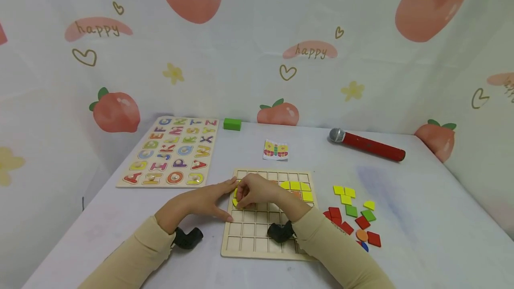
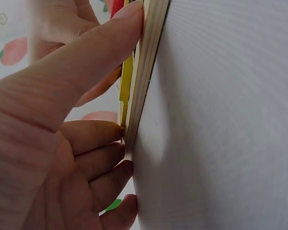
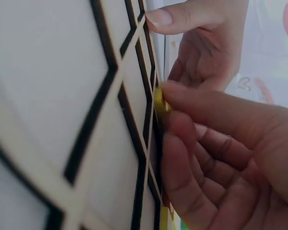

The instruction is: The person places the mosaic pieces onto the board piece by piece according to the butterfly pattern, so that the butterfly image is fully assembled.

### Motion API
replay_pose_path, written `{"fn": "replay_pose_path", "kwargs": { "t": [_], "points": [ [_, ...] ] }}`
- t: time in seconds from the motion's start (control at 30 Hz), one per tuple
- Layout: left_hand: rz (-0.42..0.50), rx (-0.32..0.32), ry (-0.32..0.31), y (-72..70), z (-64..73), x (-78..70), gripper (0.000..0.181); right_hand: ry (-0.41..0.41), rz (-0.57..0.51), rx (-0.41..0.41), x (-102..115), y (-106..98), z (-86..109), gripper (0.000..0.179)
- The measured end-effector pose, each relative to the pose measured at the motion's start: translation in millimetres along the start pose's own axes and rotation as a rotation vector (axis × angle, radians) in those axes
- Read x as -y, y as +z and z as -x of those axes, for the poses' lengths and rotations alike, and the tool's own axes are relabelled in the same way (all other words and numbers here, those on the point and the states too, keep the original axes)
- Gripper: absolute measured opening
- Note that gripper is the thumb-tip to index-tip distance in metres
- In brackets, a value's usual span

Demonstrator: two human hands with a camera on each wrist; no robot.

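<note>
A wooden grid board (image 1: pixel 241 245) lies flat on the table. My left hand (image 1: pixel 205 200) rests along its left edge, fingers extended, thumb touching the rim lower down. Over the board's left columns, my right hand (image 1: pixel 257 188) pinches a small yellow tile (image 3: pixel 158 100) between thumb and index finger, close to the grid. Yellow pieces (image 2: pixel 126 79) sit along the left side, partly covered by the hands in the head view. More yellow tiles (image 1: pixel 295 186) fill cells at the upper right, near an orange piece (image 1: pixel 296 195). The right forearm hides part of the grid.
Loose red, green, yellow, orange and blue pieces (image 1: pixel 362 222) lie right of the board. Behind it is a butterfly pattern card (image 1: pixel 275 150). An alphabet puzzle (image 1: pixel 134 178) stands at back left, beside a green block (image 1: pixel 232 124). A red microphone (image 1: pixel 369 145) lies at back right.
</note>
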State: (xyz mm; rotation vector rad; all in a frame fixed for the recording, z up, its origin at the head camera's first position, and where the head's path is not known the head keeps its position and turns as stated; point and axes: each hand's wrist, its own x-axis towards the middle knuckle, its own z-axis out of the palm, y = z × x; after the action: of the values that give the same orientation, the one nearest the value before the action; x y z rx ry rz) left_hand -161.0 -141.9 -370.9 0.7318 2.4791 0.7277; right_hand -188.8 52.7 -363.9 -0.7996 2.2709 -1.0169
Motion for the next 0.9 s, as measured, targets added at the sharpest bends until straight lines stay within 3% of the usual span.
{"fn": "replay_pose_path", "kwargs": {
  "t": [0.27,0.57,0.9],
  "points": [
    [-0.006,-0.001,0.000,-1.0,0.5,-0.8,0.096,0.036,0.011,0.016,1.3,0.3,0.3,0.011],
    [-0.006,0.005,-0.005,-0.6,-0.2,0.3,0.096,-0.003,0.036,-0.024,0.5,1.0,-0.4,0.013],
    [-0.007,0.002,-0.008,-0.2,0.2,-0.3,0.096,0.034,0.109,-0.074,4.6,2.3,2.9,0.018]
  ]
}}
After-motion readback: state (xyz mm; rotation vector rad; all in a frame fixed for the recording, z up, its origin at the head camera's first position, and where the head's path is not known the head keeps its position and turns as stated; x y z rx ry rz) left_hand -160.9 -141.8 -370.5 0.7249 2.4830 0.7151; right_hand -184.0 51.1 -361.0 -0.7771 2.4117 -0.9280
